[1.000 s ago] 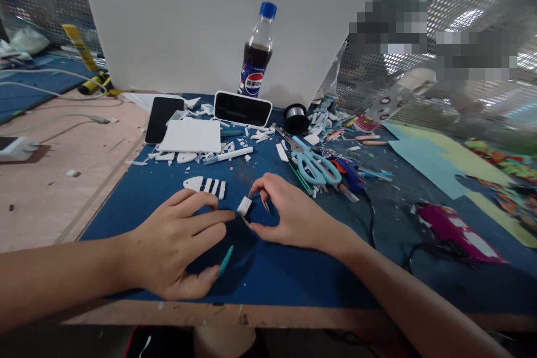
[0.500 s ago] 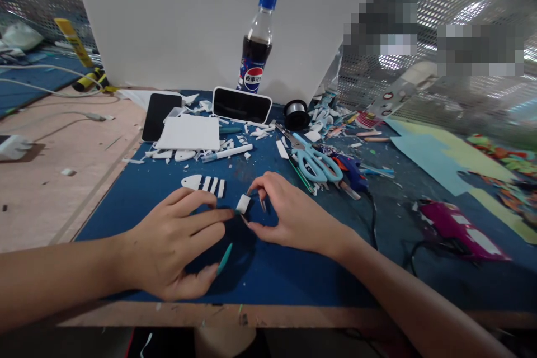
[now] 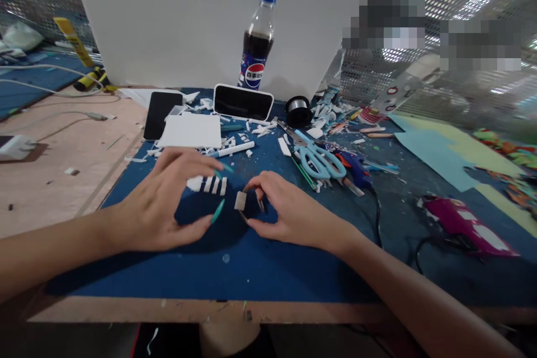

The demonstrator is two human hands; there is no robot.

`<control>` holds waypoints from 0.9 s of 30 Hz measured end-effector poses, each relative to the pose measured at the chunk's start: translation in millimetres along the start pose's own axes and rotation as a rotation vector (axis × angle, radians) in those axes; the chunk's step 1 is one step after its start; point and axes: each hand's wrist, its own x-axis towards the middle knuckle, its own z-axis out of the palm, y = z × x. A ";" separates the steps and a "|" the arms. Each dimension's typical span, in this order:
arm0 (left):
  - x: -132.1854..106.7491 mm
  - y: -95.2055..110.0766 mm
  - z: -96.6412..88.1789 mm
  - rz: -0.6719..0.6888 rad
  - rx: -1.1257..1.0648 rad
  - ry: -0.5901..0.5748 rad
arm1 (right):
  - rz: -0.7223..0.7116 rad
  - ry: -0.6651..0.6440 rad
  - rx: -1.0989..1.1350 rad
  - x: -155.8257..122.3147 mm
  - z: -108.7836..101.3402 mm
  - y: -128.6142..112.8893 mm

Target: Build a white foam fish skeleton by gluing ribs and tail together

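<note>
A small pale rectangular piece (image 3: 240, 201), probably foam board, is between the thumb and index fingertip of my right hand (image 3: 285, 210), just over the blue mat (image 3: 235, 274). My left hand (image 3: 168, 201) holds nothing; its thumb and fingers, with long green nails, are spread wide. Beyond its fingers lie several short white strips (image 3: 215, 185) in a spaced row, behind a rounded white piece (image 3: 194, 183) that my hand partly covers. The strips sit left of the held piece, apart from it.
Toward the back are a cola bottle (image 3: 255, 45), a propped phone (image 3: 242, 103), a white board (image 3: 191, 131), a white pen (image 3: 235, 149) and a wire spool (image 3: 298, 111). Light-blue scissors (image 3: 319, 158), a glue gun (image 3: 356, 168) and a magenta device (image 3: 467, 226) are on the right, among white scraps.
My left hand has drawn back from the small piece, moving left and up as its fingers spread. My right hand stays nearly in place with the piece, which is turned slightly.
</note>
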 end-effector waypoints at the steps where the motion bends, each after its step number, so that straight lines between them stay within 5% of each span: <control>1: 1.4 -7.3 0.5 -0.064 -0.032 -0.060 | -0.006 -0.010 0.007 0.6 0.5 -0.2; 7: -3.9 -37.3 12.9 -0.232 -0.242 -0.252 | -0.034 -0.030 0.010 2.1 1.5 -1.6; 16: -1.7 -35.1 14.2 -0.322 -0.284 -0.289 | 0.029 0.096 0.203 1.3 -0.2 9.5; 27: 0.8 -34.3 12.5 -0.343 -0.303 -0.307 | 0.116 -0.036 0.334 5.6 0.1 12.8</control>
